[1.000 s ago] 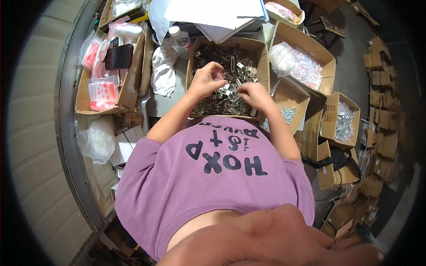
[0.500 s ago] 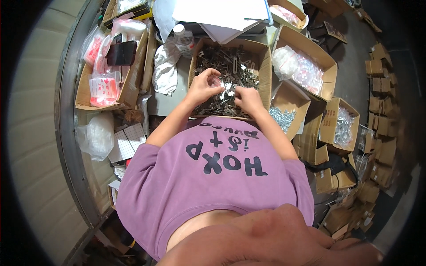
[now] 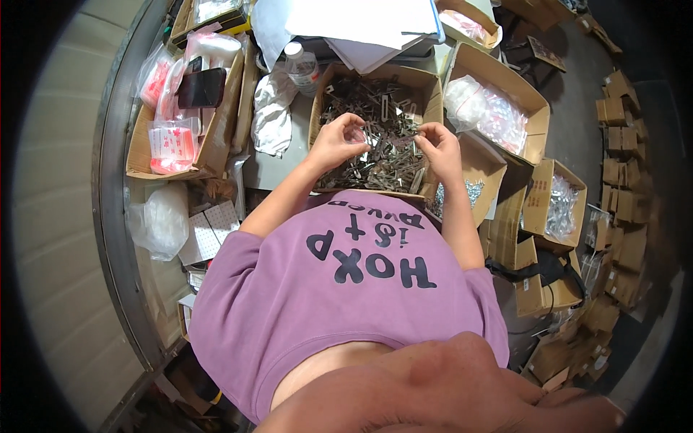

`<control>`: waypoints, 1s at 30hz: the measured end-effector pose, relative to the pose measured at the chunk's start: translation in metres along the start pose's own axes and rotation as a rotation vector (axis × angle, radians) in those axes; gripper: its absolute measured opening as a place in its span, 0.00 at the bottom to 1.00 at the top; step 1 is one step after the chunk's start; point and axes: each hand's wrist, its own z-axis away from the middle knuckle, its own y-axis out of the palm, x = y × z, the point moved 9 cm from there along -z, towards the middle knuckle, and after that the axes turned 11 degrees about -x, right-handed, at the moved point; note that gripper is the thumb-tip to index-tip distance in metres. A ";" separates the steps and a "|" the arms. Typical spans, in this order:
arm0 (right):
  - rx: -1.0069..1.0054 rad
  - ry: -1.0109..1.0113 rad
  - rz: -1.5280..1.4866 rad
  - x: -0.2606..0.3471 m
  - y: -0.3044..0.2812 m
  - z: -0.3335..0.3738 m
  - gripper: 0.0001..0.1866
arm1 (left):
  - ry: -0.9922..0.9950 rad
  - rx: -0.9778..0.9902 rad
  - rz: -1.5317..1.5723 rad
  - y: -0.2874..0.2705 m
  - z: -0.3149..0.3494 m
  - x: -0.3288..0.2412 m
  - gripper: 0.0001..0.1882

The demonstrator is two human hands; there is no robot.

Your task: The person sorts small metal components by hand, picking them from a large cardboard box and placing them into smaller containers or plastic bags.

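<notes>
An open cardboard box in front of me holds a jumbled heap of thin metal pieces, some slotted, dark and silvery. Over the left part of the heap, my left hand is closed, its fingers curled round what looks like a small clear plastic bag. My right hand is above the box's right edge, thumb and fingertips pinched together. Whatever sits in that pinch is too small to make out against the dark metal.
Left stands a carton of plastic bags, a dark phone on top. A plastic bottle and white cloth lie beside the metal box. Rightward are a carton of bagged parts and one with screws. Papers lie behind.
My right hand has moved right and slightly up, from the middle of the heap to the box's right edge. My left hand stays nearly in place.
</notes>
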 end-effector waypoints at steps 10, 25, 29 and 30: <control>0.024 -0.022 0.178 0.002 0.014 0.000 0.08 | 0.140 0.005 -0.275 0.011 -0.003 -0.012 0.22; -0.091 0.131 -0.384 -0.020 0.003 0.025 0.14 | 0.342 -0.192 -0.372 0.013 -0.028 -0.032 0.14; 0.057 0.302 -0.246 -0.030 0.025 0.036 0.15 | 0.251 -0.243 -0.211 0.010 -0.016 -0.048 0.16; 0.091 0.331 -0.255 -0.033 0.028 0.037 0.13 | 0.245 -0.254 -0.154 0.011 -0.013 -0.050 0.15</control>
